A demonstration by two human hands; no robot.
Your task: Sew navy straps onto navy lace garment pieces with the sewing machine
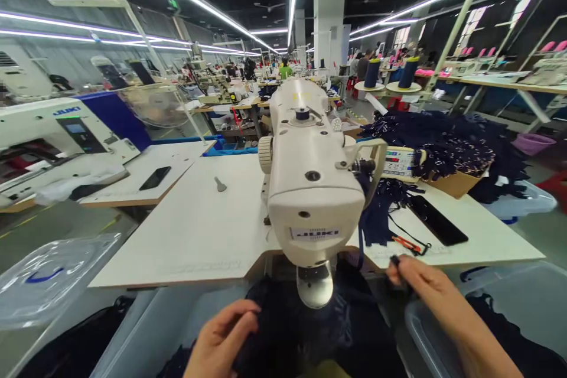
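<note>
My left hand (225, 335) is closed, thumb and fingers pinched together at the left edge of the dark cloth (283, 325) below the machine head. Over on the right, my right hand (414, 279) pinches a small dark fabric piece (394, 261) just off the table's front edge. Between the hands stands a cream JUKI sewing machine (314, 189), its rounded metal guard (314, 286) hanging over the dark cloth. Navy fabric strips (378, 218) lie beside the machine. Orange-handled thread snips (407, 244) lie close to my right hand.
On the white table (199, 218) are a black phone (436, 220), a small grey metal piece (220, 184) and a control panel (398, 162). A cardboard box (456, 183) overflows with navy pieces. Clear plastic bins (509, 289) flank me. Another JUKI machine (57, 136) stands left.
</note>
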